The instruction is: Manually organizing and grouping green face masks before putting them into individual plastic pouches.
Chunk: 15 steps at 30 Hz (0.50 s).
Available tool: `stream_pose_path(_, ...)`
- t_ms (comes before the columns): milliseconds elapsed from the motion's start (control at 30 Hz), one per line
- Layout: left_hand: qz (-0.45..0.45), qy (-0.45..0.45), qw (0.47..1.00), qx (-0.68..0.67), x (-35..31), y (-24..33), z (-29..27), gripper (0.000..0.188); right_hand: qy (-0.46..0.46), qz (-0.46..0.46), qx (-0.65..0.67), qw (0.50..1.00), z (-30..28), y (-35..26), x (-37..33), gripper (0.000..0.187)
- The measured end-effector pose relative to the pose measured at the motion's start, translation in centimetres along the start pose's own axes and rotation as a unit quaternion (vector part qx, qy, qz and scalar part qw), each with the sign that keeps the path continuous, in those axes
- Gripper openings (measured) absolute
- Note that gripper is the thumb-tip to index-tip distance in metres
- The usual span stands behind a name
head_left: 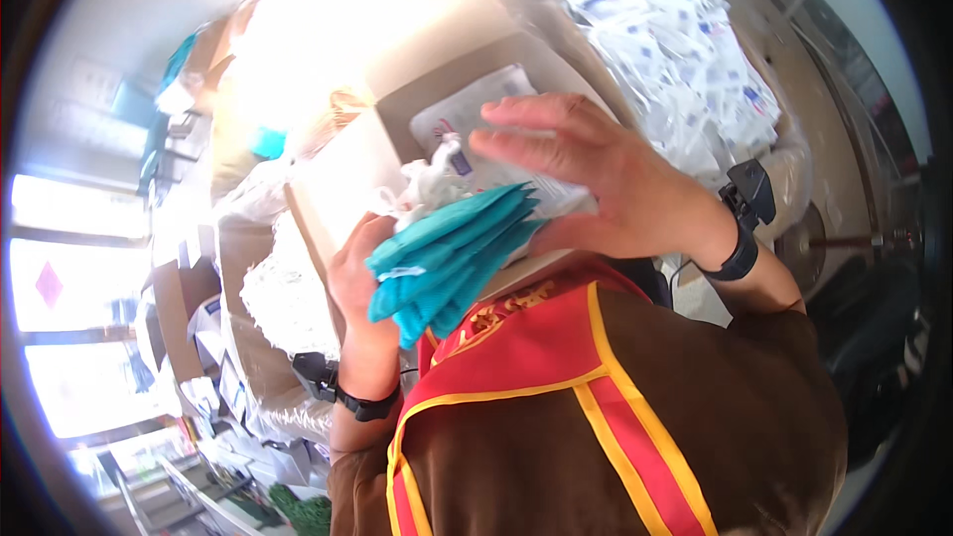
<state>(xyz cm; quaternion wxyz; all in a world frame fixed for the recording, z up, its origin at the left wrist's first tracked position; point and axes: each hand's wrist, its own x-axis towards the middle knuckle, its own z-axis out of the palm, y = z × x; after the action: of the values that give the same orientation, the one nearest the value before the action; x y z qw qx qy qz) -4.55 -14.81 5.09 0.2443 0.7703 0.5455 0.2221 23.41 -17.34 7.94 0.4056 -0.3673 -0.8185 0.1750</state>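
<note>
My left hand [359, 273] is closed on a stack of teal folded fabric pieces [452, 253], fanned out toward the right in front of my chest. Crumpled white material [432, 184] sits just behind the stack, close to my left fingers; whether they also grip it, I cannot tell. Over the right end of the stack hovers my right hand [606, 164], its fingers and thumb spread, with nothing seen in it. Beneath both hands is a cardboard box [457, 65] with its flaps up, and a white printed plastic bag [476, 109] lies inside.
A heap of white printed plastic packets [670, 50] fills the far right. To the left, another carton [243, 258] stands beside fluffy white material [288, 288]. A small teal piece [268, 143] lies farther back. Bright glare washes out the far left of the box.
</note>
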Motion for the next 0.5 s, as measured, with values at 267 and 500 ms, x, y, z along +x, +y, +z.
stream_pose_path(267,0.073,0.020,0.964,-0.256,1.9,2.0,0.3,0.034,-0.026,-0.006,0.189,0.982,-0.6,-0.2,4.0,0.013)
stream_pose_path(500,0.136,-0.001,0.949,-0.283,2.3,1.6,1.3,0.034,0.045,0.023,0.194,0.980,0.3,1.0,4.7,0.055)
